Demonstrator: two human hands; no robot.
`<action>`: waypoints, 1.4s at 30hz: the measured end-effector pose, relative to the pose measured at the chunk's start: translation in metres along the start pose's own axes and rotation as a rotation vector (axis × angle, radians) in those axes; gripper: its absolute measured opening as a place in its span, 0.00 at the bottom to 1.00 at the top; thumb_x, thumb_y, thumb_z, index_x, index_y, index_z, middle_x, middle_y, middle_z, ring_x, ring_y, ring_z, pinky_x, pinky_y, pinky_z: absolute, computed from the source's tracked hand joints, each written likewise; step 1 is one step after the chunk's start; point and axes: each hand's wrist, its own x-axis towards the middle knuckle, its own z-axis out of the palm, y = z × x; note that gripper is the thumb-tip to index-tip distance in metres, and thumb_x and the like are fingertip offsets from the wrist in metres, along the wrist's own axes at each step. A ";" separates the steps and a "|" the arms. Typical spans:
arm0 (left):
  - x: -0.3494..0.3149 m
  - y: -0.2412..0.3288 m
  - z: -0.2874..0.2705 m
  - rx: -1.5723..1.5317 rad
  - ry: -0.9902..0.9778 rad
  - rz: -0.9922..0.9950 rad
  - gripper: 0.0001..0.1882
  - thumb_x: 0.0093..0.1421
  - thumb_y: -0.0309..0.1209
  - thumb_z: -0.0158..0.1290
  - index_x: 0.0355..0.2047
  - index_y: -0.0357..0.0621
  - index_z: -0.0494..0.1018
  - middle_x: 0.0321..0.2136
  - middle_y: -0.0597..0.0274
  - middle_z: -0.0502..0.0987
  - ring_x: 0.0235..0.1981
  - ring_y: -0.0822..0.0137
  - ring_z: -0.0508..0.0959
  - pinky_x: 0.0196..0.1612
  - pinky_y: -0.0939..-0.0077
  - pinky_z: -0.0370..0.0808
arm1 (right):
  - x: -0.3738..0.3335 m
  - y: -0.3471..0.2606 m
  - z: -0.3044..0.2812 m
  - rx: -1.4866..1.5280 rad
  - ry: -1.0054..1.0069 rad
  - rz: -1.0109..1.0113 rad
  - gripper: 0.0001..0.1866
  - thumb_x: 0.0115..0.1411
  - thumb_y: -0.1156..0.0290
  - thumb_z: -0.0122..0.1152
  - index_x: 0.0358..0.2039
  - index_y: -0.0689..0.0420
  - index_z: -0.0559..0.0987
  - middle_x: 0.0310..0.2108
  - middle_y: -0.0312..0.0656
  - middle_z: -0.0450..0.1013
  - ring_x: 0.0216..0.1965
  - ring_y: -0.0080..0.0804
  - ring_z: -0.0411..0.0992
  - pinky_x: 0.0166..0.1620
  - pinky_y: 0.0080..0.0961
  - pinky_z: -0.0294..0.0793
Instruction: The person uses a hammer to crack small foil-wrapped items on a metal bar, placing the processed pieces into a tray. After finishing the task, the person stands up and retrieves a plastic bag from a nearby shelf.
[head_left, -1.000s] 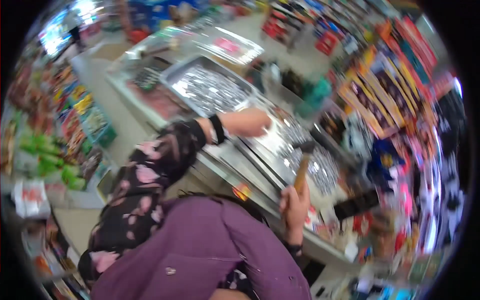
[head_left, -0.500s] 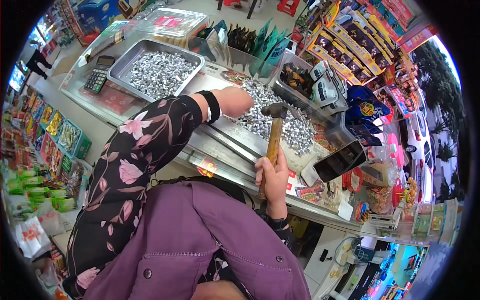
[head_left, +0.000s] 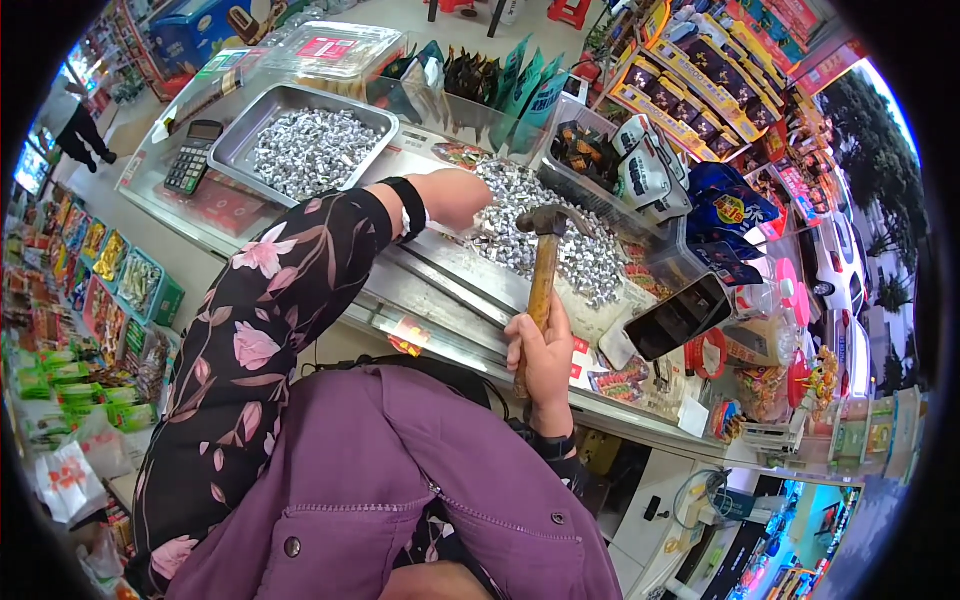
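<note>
- Over the desk (head_left: 440,300), in the head view, we are gripping a hammer: our right hand (head_left: 545,355) is clenched round the lower end of its wooden handle, and the hammer (head_left: 543,275) is standing nearly upright with its dark metal head just above the silver-wrapped sweets.
- Our left hand (head_left: 455,198) is reaching into the heap of wrapped sweets (head_left: 550,240) in the near tray; the fingers are hidden among the wrappers, so we cannot tell whether that grip is closing on anything or lying loose.
- We are judging the risk like this: the hammer head is hanging near our left hand, so a blow that drifts left could catch the fingers, and a strike on the loose heap could send sweets skidding off the desk.
- A second metal tray (head_left: 262,108) farther back is holding another bed of silver-wrapped pieces, well apart from both hands.
- A calculator (head_left: 192,158) is lying just beside that far tray, and a clear lidded box (head_left: 330,50) is sitting behind it; its contents are too blurred for us to tell.
</note>
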 end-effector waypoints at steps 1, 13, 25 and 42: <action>-0.002 -0.002 -0.002 -0.029 -0.026 -0.020 0.08 0.47 0.27 0.52 0.29 0.40 0.76 0.30 0.49 0.78 0.32 0.49 0.78 0.35 0.58 0.74 | 0.000 0.001 0.000 -0.012 -0.004 -0.004 0.32 0.63 0.74 0.49 0.64 0.61 0.49 0.27 0.40 0.70 0.16 0.16 0.63 0.17 0.12 0.63; -0.024 -0.020 0.001 -0.087 0.041 -0.152 0.10 0.47 0.27 0.51 0.30 0.37 0.75 0.30 0.49 0.78 0.34 0.49 0.77 0.39 0.59 0.73 | 0.001 -0.003 0.003 -0.032 -0.003 0.002 0.32 0.63 0.74 0.48 0.64 0.62 0.48 0.28 0.40 0.70 0.16 0.16 0.62 0.16 0.13 0.62; -0.020 -0.012 0.002 0.059 0.024 -0.201 0.08 0.46 0.29 0.52 0.25 0.41 0.78 0.28 0.50 0.79 0.32 0.51 0.79 0.36 0.61 0.75 | 0.004 -0.002 0.010 -0.001 0.028 0.031 0.31 0.62 0.73 0.50 0.64 0.60 0.52 0.26 0.39 0.70 0.14 0.17 0.62 0.16 0.13 0.61; -0.134 -0.006 0.002 -0.799 0.493 -0.129 0.09 0.52 0.29 0.55 0.32 0.37 0.73 0.26 0.58 0.76 0.28 0.66 0.77 0.33 0.75 0.72 | 0.000 -0.019 0.021 -0.064 0.008 0.055 0.30 0.60 0.76 0.50 0.63 0.58 0.55 0.25 0.39 0.70 0.13 0.17 0.61 0.15 0.13 0.60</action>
